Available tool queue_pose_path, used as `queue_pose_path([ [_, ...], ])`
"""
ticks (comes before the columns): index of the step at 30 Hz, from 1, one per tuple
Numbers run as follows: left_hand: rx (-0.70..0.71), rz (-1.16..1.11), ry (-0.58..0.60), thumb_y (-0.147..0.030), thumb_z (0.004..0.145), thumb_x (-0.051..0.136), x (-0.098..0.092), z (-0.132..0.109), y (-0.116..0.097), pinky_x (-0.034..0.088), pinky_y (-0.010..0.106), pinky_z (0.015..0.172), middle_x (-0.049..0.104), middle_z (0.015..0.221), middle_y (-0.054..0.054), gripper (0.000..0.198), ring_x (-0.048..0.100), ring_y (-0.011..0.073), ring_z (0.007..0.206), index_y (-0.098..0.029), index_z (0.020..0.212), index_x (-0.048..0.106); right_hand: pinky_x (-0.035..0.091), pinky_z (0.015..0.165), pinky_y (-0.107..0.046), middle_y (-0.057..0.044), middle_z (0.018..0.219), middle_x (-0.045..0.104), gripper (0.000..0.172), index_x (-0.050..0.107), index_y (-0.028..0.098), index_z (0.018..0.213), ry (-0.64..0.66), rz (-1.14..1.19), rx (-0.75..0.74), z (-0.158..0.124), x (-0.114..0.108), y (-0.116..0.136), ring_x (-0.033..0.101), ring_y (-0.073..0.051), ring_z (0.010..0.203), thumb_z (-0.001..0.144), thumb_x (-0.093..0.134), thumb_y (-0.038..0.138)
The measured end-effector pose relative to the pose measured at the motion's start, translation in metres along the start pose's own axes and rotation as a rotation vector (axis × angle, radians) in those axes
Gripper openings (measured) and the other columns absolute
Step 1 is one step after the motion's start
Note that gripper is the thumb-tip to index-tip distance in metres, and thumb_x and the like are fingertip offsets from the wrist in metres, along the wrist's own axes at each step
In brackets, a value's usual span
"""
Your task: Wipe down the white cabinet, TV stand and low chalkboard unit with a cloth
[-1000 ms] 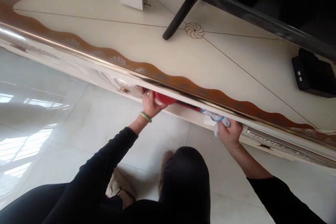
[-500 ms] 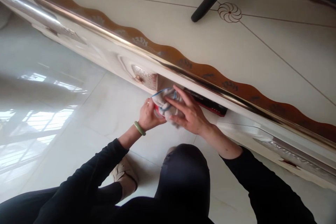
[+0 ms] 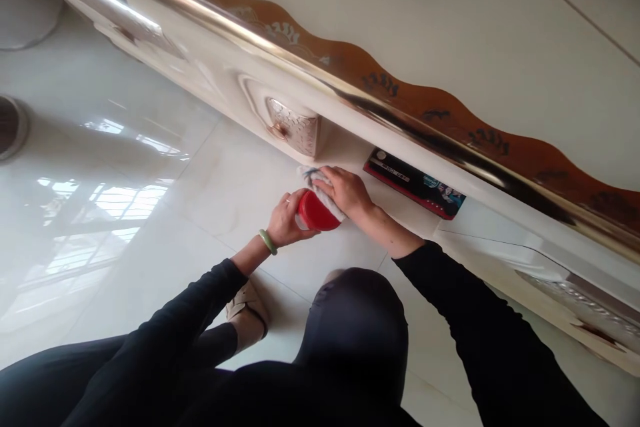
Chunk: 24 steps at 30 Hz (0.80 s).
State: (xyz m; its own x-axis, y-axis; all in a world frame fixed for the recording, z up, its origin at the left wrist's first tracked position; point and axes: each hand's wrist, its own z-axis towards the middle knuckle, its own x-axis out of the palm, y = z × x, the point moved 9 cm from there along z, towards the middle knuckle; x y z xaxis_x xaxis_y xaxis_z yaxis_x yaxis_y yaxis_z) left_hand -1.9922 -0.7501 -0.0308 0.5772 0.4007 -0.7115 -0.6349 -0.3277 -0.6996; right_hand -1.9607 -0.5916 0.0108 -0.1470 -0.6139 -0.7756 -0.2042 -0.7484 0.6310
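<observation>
Red, round, plastic-looking container [image 3: 317, 216] is between both hands: the left hand [image 3: 289, 220] grips its left side directly; a crumpled white cloth [image 3: 310, 177] covers its upper-right edge, held there by the curled right hand [image 3: 349, 193]. Its long axis I cannot tell.

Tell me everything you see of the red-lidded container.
The red-lidded container looks plastic: a round red lid, fitted and facing the camera, over a paler, seemingly clear wall. The left hand holds its side, in front of the cabinet; the right hand holds a whitish cloth against the lid. What's inside is hidden.
</observation>
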Motion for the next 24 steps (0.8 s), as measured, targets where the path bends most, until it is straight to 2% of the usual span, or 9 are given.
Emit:
queue_pose_path([
  [5,0.033,-0.013,-0.007,-0.061,0.066,0.091,-0.01,-0.008,0.005,0.053,0.054,0.108,0.062,0.147,0.02,0.107,0.067,0.0379,0.12,-0.019,0.153,0.045,0.052,0.075,-0.03,-0.009,0.099,0.078,0.035,0.072,0.015,0.118,-0.108,0.15,0.179,0.002,-0.02,-0.033,0.07,-0.022,0.085,0.11,0.054,0.044],
  [7,-0.041,0.005,-0.01,-0.057,0.061,0.095,-0.013,-0.005,0.011,0.053,0.055,0.109,0.064,0.144,0.019,0.107,0.067,0.0391,0.121,-0.019,0.15,0.049,0.056,0.082,-0.034,-0.011,0.11,0.077,0.043,0.071,0.014,0.127,-0.17,0.149,0.074,-0.009,-0.03,-0.013,0.072,-0.024,0.097,0.112,0.048,0.047],
  [9,-0.113,0.031,0.017,-0.051,0.06,0.095,-0.012,-0.001,0.013,0.053,0.054,0.11,0.069,0.137,0.017,0.094,0.068,0.0391,0.12,-0.02,0.141,0.058,0.054,0.103,-0.043,-0.011,0.136,0.071,0.042,0.068,0.02,0.139,-0.135,0.095,-0.164,-0.024,-0.024,0.029,0.065,-0.028,0.124,0.111,0.05,0.047],
  [11,-0.141,0.041,0.054,-0.047,0.065,0.092,-0.008,0.004,0.009,0.053,0.053,0.11,0.073,0.128,0.014,0.073,0.069,0.0379,0.118,-0.021,0.128,0.067,0.039,0.122,-0.055,-0.007,0.155,0.06,0.041,0.067,0.029,0.144,-0.042,0.002,-0.343,-0.038,-0.006,0.064,0.05,-0.033,0.145,0.108,0.058,0.047],
  [13,-0.146,0.037,0.042,-0.046,0.07,0.089,-0.008,0.007,0.004,0.055,0.051,0.108,0.075,0.12,0.013,0.057,0.07,0.0364,0.116,-0.021,0.118,0.07,0.029,0.127,-0.06,-0.004,0.16,0.056,0.039,0.068,0.033,0.142,-0.005,-0.047,-0.369,-0.041,0.008,0.075,0.042,-0.034,0.151,0.107,0.06,0.046],
  [15,-0.153,0.025,-0.018,-0.046,0.068,0.089,-0.013,0.009,0.001,0.055,0.051,0.107,0.074,0.122,0.013,0.061,0.07,0.0367,0.117,-0.019,0.12,0.07,0.034,0.126,-0.054,-0.005,0.156,0.059,0.037,0.069,0.032,0.141,-0.027,-0.001,-0.319,-0.034,0.008,0.068,0.046,-0.03,0.147,0.109,0.055,0.044],
  [18,-0.153,-0.027,-0.069,-0.049,0.056,0.095,-0.021,0.008,-0.001,0.053,0.055,0.111,0.071,0.129,0.016,0.088,0.065,0.0407,0.124,-0.017,0.132,0.065,0.043,0.122,-0.047,-0.009,0.148,0.064,0.037,0.071,0.025,0.139,-0.061,0.198,-0.211,-0.016,-0.007,0.034,0.053,-0.027,0.14,0.11,0.052,0.039],
  [21,-0.134,-0.211,-0.003,-0.054,0.05,0.099,-0.019,0.009,-0.008,0.056,0.055,0.108,0.07,0.133,0.016,0.106,0.066,0.0391,0.122,-0.018,0.142,0.06,0.053,0.114,-0.044,-0.012,0.135,0.07,0.039,0.07,0.018,0.134,0.053,0.536,-0.064,-0.003,-0.013,0.0,0.064,-0.025,0.128,0.11,0.047,0.039],
  [24,-0.2,-0.499,0.06,-0.056,0.057,0.097,-0.011,0.009,-0.014,0.061,0.047,0.098,0.07,0.134,0.016,0.106,0.069,0.0352,0.118,-0.019,0.147,0.057,0.055,0.115,-0.04,-0.007,0.129,0.072,0.037,0.068,0.018,0.13,0.118,0.738,0.025,-0.003,-0.008,-0.009,0.067,-0.02,0.124,0.111,0.046,0.04],
])
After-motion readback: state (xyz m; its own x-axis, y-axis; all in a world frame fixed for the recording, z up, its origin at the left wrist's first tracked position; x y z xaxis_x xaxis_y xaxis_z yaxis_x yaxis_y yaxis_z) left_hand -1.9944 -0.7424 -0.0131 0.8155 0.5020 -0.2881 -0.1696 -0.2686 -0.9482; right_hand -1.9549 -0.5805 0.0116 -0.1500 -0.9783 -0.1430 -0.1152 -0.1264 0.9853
